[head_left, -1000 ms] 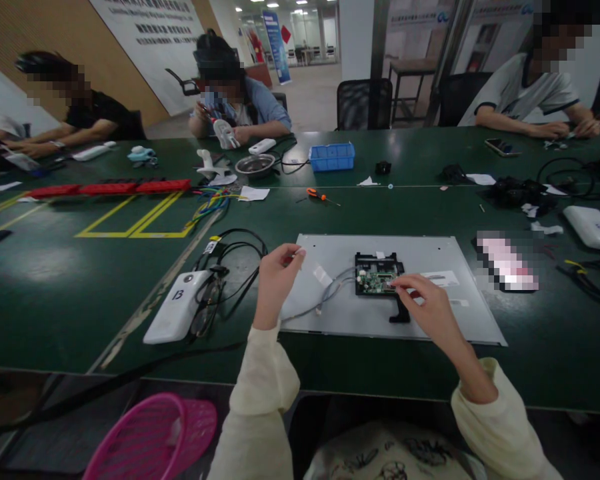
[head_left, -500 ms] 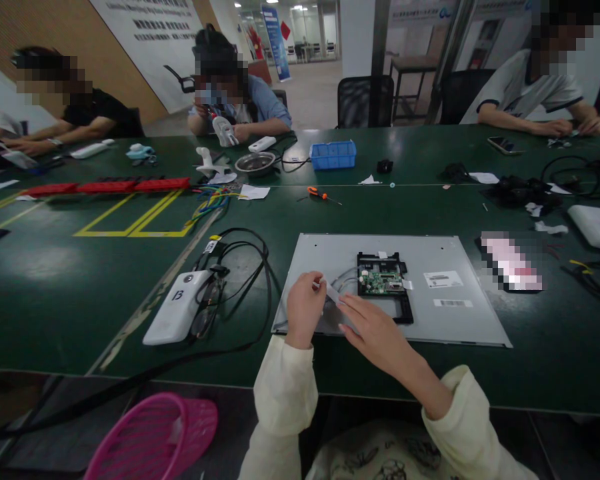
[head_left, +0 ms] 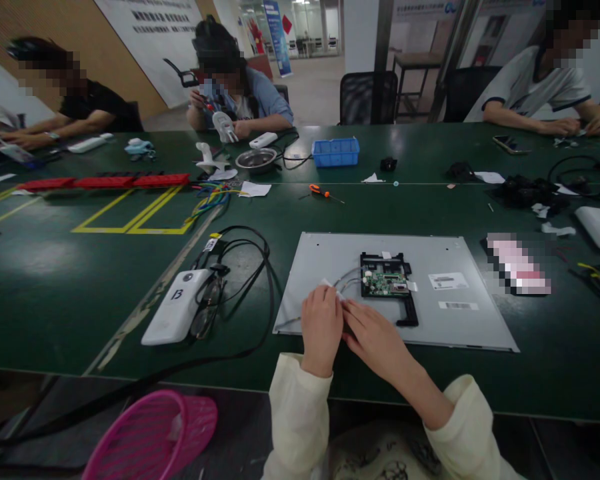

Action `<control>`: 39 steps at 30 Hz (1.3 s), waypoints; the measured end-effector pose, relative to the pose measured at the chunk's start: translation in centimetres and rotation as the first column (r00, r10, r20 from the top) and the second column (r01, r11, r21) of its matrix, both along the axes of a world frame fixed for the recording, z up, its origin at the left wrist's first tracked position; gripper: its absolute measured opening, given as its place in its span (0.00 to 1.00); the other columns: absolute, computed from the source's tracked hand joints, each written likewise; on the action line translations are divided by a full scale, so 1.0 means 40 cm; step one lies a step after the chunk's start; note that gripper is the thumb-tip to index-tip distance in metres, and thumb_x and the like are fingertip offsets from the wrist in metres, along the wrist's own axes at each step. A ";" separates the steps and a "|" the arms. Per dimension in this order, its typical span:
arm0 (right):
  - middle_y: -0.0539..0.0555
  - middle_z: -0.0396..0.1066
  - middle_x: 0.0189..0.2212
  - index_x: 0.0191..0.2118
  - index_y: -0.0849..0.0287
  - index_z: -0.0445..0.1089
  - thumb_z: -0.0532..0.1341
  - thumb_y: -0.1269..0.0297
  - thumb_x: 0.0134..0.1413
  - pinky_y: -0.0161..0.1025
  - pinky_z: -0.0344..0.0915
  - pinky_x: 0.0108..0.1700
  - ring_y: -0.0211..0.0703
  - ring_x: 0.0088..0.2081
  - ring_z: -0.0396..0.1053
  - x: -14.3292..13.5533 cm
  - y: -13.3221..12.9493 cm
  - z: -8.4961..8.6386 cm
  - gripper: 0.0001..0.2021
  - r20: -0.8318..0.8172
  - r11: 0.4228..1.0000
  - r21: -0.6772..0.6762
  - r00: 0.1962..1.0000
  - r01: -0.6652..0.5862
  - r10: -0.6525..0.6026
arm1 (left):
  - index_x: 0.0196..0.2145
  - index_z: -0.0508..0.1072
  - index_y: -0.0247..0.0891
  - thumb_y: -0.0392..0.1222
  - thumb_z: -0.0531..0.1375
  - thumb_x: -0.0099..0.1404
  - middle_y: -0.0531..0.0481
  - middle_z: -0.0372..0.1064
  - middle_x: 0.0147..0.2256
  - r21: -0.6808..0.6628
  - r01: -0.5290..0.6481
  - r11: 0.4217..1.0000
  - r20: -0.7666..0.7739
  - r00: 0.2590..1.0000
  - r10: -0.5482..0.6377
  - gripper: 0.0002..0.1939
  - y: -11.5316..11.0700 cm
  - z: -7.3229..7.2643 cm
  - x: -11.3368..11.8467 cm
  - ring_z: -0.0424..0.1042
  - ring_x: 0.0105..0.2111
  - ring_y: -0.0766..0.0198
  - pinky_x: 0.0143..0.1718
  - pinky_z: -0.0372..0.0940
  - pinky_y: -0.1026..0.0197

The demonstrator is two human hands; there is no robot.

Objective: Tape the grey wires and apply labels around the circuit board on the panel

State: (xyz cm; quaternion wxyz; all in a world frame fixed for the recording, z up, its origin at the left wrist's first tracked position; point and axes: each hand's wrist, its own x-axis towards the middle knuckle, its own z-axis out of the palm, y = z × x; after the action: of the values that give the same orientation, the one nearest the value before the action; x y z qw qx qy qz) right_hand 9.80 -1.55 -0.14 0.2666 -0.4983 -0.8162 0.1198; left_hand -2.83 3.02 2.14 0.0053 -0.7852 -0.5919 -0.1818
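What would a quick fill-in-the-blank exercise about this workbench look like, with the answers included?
1. Beyond the right hand, the circuit board in the black frame is ____ in colour.
2. Right of that frame, the gray panel bears ____ printed labels.
3. The nearest white power bank lies to the ____ of the left hand.
4. The screwdriver has a black-and-____ handle.

Missing words: green; two; left; orange.

A loose cream left sleeve [head_left: 300, 413] and right sleeve [head_left: 467, 427] are worn, both creased. The first is worn almost to the wrist [head_left: 317, 367], the second further up. The left hand [head_left: 323, 327] and right hand [head_left: 377, 337] are bare. Between the sleeves, light cloth [head_left: 373, 447] is printed with dark line drawings [head_left: 395, 471].
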 end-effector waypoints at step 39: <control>0.57 0.72 0.50 0.49 0.63 0.71 0.53 0.75 0.59 0.49 0.63 0.59 0.47 0.54 0.66 -0.003 -0.027 -0.014 0.15 -0.018 0.989 0.123 0.996 0.085 -0.084 | 0.48 0.67 0.38 0.34 0.54 0.64 0.41 0.65 0.54 -0.042 0.085 0.996 0.223 0.972 -0.074 0.14 0.005 -0.059 -0.036 0.64 0.56 0.55 0.56 0.61 0.48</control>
State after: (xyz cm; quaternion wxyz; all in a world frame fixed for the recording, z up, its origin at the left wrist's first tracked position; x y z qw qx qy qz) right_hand 9.67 -2.62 -0.68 0.3072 -0.5141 -0.7985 0.0608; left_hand -4.28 3.24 -0.22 -0.0878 -0.7831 -0.5614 -0.2528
